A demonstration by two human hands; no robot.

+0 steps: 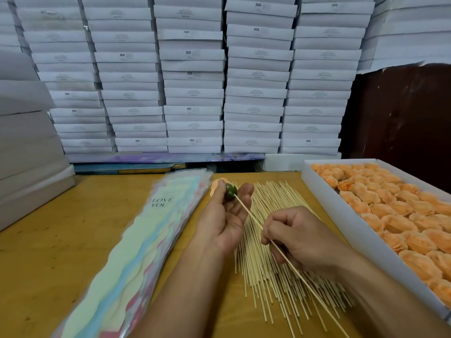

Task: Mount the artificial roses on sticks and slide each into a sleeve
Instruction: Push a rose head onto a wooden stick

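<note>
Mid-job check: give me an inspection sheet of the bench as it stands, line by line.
Surface: wooden table, worn yellow top.
Job's things: rose with green base on a stick; loose sticks pile in the middle; sleeves stack on the left, top one printed LOVE YOU; white tray of orange roses on the right.
Clutter: nothing seen.
Hands: left hand holds the rose by its base; right hand pinches the stick partway along.
Cables: nothing seen.
Surroundings: white boxes stacked high behind the table; dark panel at right.
</note>
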